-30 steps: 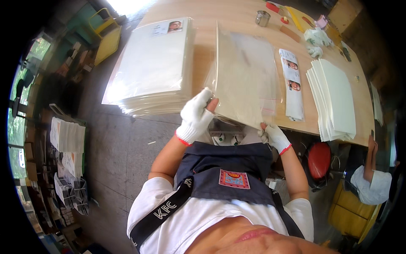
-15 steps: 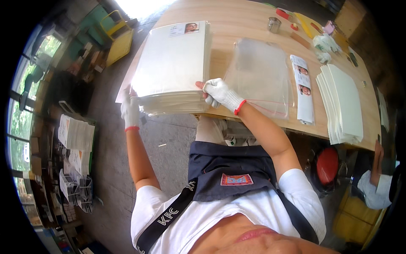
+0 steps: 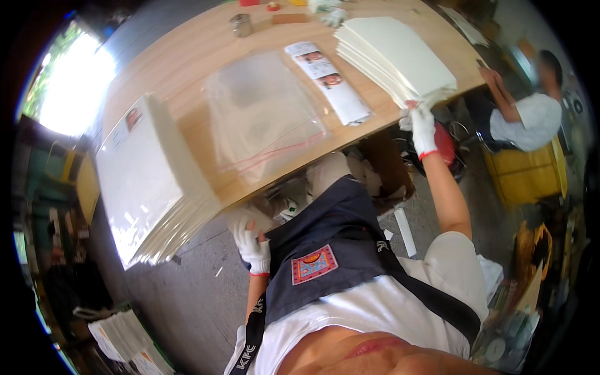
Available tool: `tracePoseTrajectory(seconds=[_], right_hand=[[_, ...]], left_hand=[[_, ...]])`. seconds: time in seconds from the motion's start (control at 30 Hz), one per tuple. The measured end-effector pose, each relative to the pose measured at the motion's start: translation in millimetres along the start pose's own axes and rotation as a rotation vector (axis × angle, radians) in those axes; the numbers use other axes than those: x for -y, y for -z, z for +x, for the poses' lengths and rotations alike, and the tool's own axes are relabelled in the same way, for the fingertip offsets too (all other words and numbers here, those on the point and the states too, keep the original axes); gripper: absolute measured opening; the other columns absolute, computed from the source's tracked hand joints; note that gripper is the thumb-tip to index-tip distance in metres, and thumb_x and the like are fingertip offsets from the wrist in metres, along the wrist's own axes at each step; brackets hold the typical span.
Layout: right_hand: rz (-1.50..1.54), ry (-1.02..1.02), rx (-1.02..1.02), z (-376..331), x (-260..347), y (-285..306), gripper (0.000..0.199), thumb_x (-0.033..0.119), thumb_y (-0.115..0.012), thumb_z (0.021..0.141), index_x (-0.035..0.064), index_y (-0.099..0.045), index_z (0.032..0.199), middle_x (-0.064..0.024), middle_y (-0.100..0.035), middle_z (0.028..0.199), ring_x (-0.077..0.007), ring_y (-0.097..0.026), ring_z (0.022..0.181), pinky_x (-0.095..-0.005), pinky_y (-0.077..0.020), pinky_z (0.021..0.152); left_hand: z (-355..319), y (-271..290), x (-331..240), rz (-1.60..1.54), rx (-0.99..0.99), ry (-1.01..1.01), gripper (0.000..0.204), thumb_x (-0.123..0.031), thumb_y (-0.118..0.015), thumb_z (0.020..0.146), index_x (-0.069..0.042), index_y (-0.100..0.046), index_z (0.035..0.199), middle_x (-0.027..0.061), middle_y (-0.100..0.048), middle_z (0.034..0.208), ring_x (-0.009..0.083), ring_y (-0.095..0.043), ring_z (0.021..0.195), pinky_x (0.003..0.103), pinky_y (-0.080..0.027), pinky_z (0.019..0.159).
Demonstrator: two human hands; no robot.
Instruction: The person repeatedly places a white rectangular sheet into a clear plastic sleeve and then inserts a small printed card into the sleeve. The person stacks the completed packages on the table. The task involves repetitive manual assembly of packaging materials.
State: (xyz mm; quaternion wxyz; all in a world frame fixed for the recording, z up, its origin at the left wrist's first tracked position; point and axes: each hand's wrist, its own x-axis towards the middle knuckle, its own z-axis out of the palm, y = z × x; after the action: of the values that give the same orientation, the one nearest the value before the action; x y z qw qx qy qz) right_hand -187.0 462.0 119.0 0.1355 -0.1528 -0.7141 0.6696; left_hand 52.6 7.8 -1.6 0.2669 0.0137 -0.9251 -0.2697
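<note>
My right hand (image 3: 421,125), in a white glove with a red cuff and bare fingertips, pinches the near edge of a fanned stack of white sheets (image 3: 400,55) at the table's right. Lower down, my left hand (image 3: 251,245), gloved alike, hangs in front of the apron with its fingers apart and nothing in them. A tall pile of clear-bagged white sheets (image 3: 140,169) juts over the table's left edge, a printed label on its top. Between the two stacks lie clear plastic bags (image 3: 259,112) and a strip of printed labels (image 3: 328,81).
The wooden table (image 3: 178,69) carries a metal cup (image 3: 240,25) and crumpled gloves (image 3: 334,17) at its far side. On the right, a person (image 3: 531,112) sits by a yellow box (image 3: 525,172). A red stool (image 3: 445,147) stands beneath the table edge.
My right hand has left the bagged pile and moved right to the white sheets. My left hand has let go of that pile and come back toward my body. The view has turned right.
</note>
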Motion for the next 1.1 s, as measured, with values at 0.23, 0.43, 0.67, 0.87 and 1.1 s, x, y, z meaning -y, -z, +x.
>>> tracePoseTrajectory(seconds=[0.23,0.43,0.67,0.87,1.1], right_hand=[[0.282,-0.375,0.054,89,2,74,0.030,0.032,-0.051,0.092,0.0036,-0.055,0.102,-0.0076,-0.062,0.072,-0.0133,-0.055,0.048,-0.0229,-0.0435,0.039],[0.386,-0.288,0.003,130,9,74,0.033,0.034,-0.056,0.089,0.0109,-0.051,0.111,-0.0086,-0.061,0.093,-0.0151,-0.060,0.065,-0.0256,-0.0480,0.046],[0.449,-0.279,-0.029,221,6,116,0.020,0.017,-0.055,0.089,0.0071,-0.058,0.105,-0.0085,-0.060,0.099,-0.0195,-0.060,0.083,-0.0323,-0.0522,0.062],[0.649,-0.151,0.232,134,24,82,0.023,0.011,-0.056,0.086,0.0023,-0.052,0.107,-0.0088,-0.061,0.095,-0.0188,-0.061,0.065,-0.0281,-0.0470,0.046],[0.521,-0.420,0.550,-42,55,38,0.048,0.019,-0.052,0.082,-0.0048,-0.046,0.124,-0.0166,-0.058,0.114,-0.0268,-0.059,0.102,-0.0382,-0.0501,0.087]], left_hand=[[115,-47,-51,0.327,0.325,-0.290,0.062,-0.035,-0.063,0.078,-0.007,-0.046,0.131,0.0158,-0.040,0.137,0.0388,-0.033,0.127,0.056,-0.021,0.106],[192,-89,-17,0.478,0.371,-0.303,0.060,-0.047,-0.054,0.082,-0.010,-0.048,0.129,0.0163,-0.044,0.134,0.0380,-0.038,0.121,0.057,-0.025,0.100],[254,-125,7,0.414,0.186,-0.164,0.049,-0.040,-0.055,0.081,-0.013,-0.054,0.122,0.0132,-0.049,0.127,0.0312,-0.045,0.116,0.050,-0.032,0.094],[245,-70,-46,0.485,0.559,0.018,0.027,-0.026,-0.059,0.077,-0.014,-0.059,0.101,0.0088,-0.056,0.113,0.0305,-0.056,0.097,0.044,-0.045,0.081],[240,-77,0,0.330,0.451,0.016,0.025,-0.006,-0.056,0.074,-0.012,-0.059,0.098,0.0115,-0.058,0.103,0.0303,-0.059,0.091,0.040,-0.048,0.079]])
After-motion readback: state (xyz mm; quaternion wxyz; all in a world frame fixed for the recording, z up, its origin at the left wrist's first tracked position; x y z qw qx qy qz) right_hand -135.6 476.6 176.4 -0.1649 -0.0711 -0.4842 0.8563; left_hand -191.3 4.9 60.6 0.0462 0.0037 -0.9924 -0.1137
